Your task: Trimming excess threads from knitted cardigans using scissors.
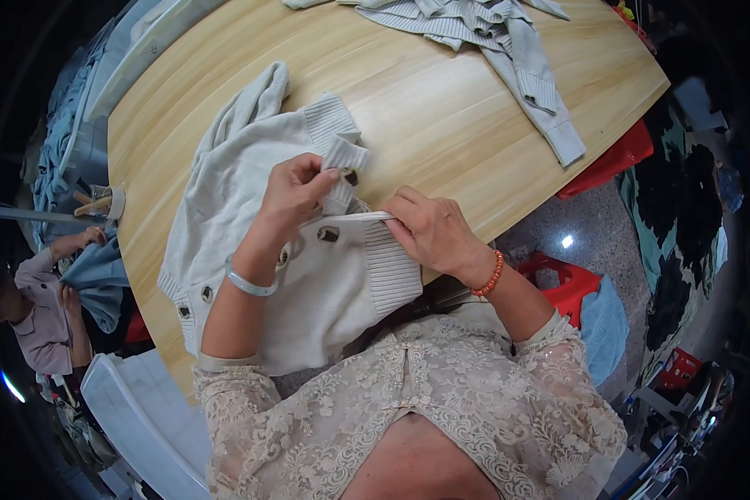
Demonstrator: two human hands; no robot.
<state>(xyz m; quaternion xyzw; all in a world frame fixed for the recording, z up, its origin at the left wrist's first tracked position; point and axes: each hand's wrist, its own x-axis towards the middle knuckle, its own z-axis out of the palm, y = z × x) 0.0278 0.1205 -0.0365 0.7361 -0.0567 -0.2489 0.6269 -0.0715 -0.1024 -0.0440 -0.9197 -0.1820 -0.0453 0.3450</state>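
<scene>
A pale grey knit cardigan (321, 275) lies spread over the near left of the table, partly over its front edge. Dark square-looking buttons (328, 234) run along its front band. My left hand (296, 192) pinches a folded-over piece of the band, with one dark button showing beside the fingertips. Farther right, my right hand (429, 225) grips the band's end at the ribbed hem (392, 262), thumb beneath and fingers curled on top. Between my hands the band edge is drawn out in a nearly straight line.
More pale knit garments (508, 50) lie at the table's (425, 125) far side. A cup with wooden-handled tools (112, 202) stands at the left edge. Another person (46, 308) handles blue cloth at far left. A red stool (558, 283) holding blue knitwear (604, 325) is at right.
</scene>
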